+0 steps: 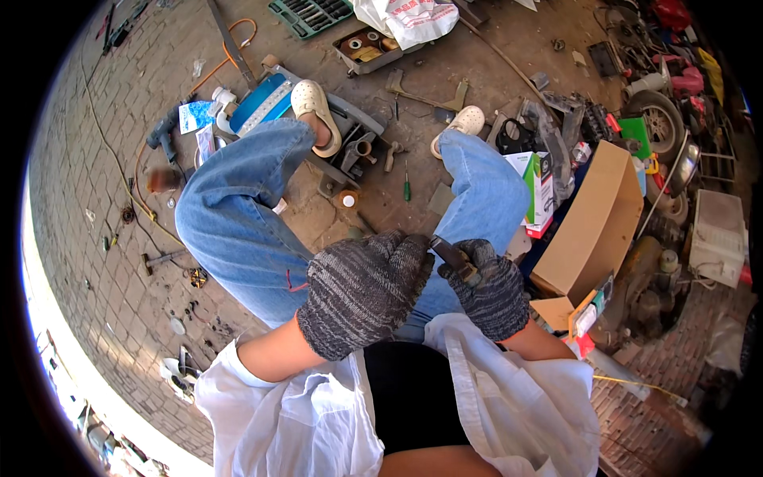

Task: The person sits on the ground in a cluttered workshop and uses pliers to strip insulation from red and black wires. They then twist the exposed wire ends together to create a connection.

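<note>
Both hands wear dark grey knitted gloves and meet above my lap. My right hand (491, 292) is closed around a dark, flat, narrow tool with a brownish end (455, 257); its exact kind is unclear. The tool's far end points toward my left hand (362, 292). That hand is curled closed, its knuckles upward, right beside the tool tip. Whatever its fingers grip is hidden under the glove. Beyond the hands, a green-handled screwdriver (407, 186) lies on the floor between my legs, near a small bottle with a white cap (348, 200).
A metal frame (350, 119) sits by my left foot. An open cardboard box (590, 226) and a wheel (658, 119) crowd the right side. A cordless drill (165, 131) and a hammer (159, 259) lie at left. A green socket tray (310, 16) is ahead.
</note>
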Demonstrator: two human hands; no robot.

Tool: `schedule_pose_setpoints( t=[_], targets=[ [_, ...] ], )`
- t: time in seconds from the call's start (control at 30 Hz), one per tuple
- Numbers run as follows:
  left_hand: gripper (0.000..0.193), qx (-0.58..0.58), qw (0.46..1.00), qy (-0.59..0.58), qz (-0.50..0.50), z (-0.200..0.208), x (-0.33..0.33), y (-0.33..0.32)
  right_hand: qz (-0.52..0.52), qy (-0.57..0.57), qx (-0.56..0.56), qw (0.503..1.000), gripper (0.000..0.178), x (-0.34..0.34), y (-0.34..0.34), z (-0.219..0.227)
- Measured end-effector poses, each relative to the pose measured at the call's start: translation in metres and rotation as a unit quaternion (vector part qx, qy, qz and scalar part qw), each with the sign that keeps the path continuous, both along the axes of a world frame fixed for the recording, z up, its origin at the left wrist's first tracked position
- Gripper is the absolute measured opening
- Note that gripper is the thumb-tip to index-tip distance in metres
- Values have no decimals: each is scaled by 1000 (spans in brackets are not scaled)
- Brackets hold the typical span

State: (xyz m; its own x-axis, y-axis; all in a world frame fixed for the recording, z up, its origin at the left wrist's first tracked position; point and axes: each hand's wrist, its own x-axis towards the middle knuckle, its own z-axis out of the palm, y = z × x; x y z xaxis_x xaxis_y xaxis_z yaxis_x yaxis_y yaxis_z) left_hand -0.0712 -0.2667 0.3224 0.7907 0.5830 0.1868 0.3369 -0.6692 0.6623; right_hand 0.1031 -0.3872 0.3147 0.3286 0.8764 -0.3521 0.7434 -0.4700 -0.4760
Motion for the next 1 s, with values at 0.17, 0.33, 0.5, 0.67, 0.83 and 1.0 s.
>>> schedule_pose_setpoints(
  t=[0.17,0.33,0.5,0.67,0.83,1.0],
  targets=[
    [18,-43,999,-16,15,-4,1,-2,-14,7,52,999,26,3,2,-9],
    [16,-59,997,-30,26,-5,2,-1,-13,-10,67,998,27,5,3,-12],
    [20,-117,991,-71,0,-13,0,3,22,-14,69,997,31,9,3,-12],
    [20,-122,988,-86,-25,-22,-4,3,34,-16,66,997,29,10,-2,-19],
    [19,-218,972,-76,-35,-26,-8,6,72,-19,72,995,27,15,-7,-25],
    [19,-146,970,-161,-107,-46,-12,11,110,-37,88,989,30,19,-8,-28]
  ],
)
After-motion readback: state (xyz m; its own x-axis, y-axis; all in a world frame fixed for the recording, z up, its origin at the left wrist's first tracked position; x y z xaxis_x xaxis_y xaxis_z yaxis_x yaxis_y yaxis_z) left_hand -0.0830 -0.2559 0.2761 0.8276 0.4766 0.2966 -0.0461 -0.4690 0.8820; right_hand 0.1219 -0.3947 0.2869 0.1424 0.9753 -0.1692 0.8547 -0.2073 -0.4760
